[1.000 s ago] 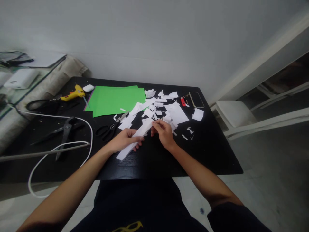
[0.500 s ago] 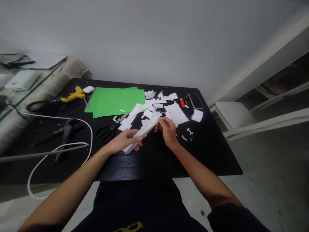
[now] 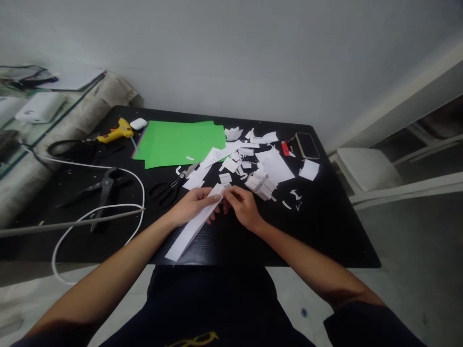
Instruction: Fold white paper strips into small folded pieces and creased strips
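A long white paper strip [image 3: 188,237], which looks folded lengthwise, slants from near the table's front edge up to my fingers. My left hand [image 3: 195,205] grips it along its upper part, thumb on top. At its far end, my right hand [image 3: 241,205] pinches the paper between thumb and fingertips. Just beyond my hands lie white paper scraps [image 3: 229,165] and a larger white sheet [image 3: 275,166]. A small folded white paper piece [image 3: 261,184] sits right of my right hand. Black-handled scissors [image 3: 170,188] rest left of my left hand.
Green sheets [image 3: 181,144] lie at the back. A yellow glue gun [image 3: 117,132], pliers [image 3: 105,193] and a looped white cable [image 3: 142,193] occupy the left side. A red lighter [image 3: 285,148] and a phone [image 3: 307,146] lie back right. A white chair [image 3: 365,168] stands beyond the table.
The strip has slid down toward the table's front edge, and my hands have come close together at its far end. The folded paper piece now shows beside my right hand. The view has shifted slightly.
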`<state>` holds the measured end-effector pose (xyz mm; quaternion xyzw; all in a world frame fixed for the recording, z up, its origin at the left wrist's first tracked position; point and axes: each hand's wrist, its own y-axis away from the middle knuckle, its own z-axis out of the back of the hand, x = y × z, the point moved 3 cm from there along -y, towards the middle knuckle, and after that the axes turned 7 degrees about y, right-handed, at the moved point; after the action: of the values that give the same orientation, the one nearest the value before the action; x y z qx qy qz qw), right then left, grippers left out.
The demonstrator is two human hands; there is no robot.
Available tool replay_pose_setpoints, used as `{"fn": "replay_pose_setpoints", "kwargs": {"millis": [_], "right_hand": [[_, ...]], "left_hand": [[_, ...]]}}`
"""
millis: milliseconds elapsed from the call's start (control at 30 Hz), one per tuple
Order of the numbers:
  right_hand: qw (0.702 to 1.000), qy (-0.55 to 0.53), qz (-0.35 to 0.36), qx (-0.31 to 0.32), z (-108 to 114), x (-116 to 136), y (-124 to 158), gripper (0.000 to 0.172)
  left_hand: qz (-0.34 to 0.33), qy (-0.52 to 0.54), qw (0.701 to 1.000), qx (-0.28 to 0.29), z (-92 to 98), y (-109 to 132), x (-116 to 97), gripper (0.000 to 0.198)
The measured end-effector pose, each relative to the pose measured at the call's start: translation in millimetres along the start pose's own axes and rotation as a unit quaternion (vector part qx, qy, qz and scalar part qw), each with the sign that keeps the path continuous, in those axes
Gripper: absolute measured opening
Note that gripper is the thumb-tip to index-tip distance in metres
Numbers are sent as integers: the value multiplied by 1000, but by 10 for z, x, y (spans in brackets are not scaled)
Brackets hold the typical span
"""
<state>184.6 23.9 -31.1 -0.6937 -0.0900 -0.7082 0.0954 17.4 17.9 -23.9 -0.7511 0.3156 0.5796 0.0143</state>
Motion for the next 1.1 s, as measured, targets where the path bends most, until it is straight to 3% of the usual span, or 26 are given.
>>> {"fn": "replay_pose_setpoints", "kwargs": {"millis": [133,333,433,667,833,933,1100], "right_hand": [[1000,0,-14,15,15,-35,-3,36],[997,55,-10,49,17,23,42,33],[993,95,23,71,12,102,69,31],[990,106,24,88,33,171,75,30],[997,55,-7,56,46,109,95,7],[999,22,-17,39,40,77,104,17],[999,2,-16,30,25,62,97,10]], "left_hand": [[26,1,1000,-3,13,6,18,36],[13,-9,999,49,-26,36,-19,26],[-4,-22,999,30,-12,49,-43,28],[0,-35,999,-9,39,54,-8,31],[24,23,999,-42,33,47,4,32],[5,-4,999,-48,25,43,-27,29],[-21,-53,998,-39,42,48,-9,26]]}}
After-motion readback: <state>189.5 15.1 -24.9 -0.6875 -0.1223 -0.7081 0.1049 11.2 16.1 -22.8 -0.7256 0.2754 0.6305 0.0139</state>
